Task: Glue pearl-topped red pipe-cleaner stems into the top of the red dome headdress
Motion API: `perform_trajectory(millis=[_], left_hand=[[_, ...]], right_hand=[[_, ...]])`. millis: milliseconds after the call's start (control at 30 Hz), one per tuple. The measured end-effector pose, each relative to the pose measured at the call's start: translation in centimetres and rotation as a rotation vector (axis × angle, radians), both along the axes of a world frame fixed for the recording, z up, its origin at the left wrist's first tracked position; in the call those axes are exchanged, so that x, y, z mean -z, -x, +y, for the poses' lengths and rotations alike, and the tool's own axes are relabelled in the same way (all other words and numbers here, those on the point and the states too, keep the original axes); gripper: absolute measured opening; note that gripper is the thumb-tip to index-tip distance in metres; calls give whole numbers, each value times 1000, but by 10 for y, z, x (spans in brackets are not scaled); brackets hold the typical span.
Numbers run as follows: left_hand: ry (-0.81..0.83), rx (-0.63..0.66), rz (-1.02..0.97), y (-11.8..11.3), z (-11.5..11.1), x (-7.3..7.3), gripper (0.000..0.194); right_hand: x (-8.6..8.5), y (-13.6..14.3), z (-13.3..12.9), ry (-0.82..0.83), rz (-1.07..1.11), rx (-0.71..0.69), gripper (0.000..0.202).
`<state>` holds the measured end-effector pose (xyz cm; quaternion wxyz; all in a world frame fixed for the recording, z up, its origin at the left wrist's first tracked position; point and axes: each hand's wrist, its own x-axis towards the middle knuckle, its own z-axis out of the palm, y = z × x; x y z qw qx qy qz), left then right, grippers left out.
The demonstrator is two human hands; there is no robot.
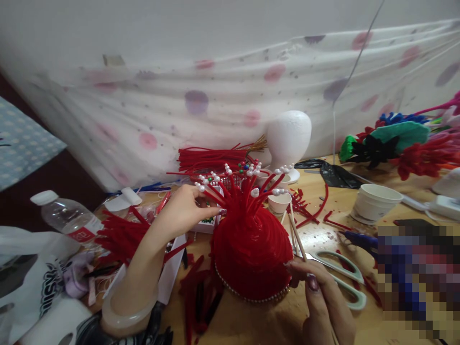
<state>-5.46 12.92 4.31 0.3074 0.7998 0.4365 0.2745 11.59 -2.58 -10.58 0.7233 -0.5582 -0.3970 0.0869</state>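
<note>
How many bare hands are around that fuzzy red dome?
2. The left hand is beside the white-beaded red stalks; the right hand, holding thin tan sticks, is at lower right of the fuzzy red dome.

A red, fuzzy, dome-shaped headpiece [251, 258] is seen upright at centre, its lower edge trimmed with a strand of small pale beads [251, 300]. Red fuzzy stems [247, 206] are bunched on top, fanned outward, many tipped with white beads [254, 192]. A thin tan stick [299, 239] is held slanted just beside.
</note>
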Motion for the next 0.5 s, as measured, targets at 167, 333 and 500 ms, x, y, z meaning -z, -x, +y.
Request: perform_trajectory(millis=[167,333,500], left_hand=[[19,-16,14,2,0,-2,16],[76,-31,-62,-2,3,4,20],[114,19,-150,-2,4,8,20]], right_hand=[[2,0,0,8,11,-7,22],[2,0,0,-2,-14,-7,22],[8,-6,-3,-98,-146,4,24]])
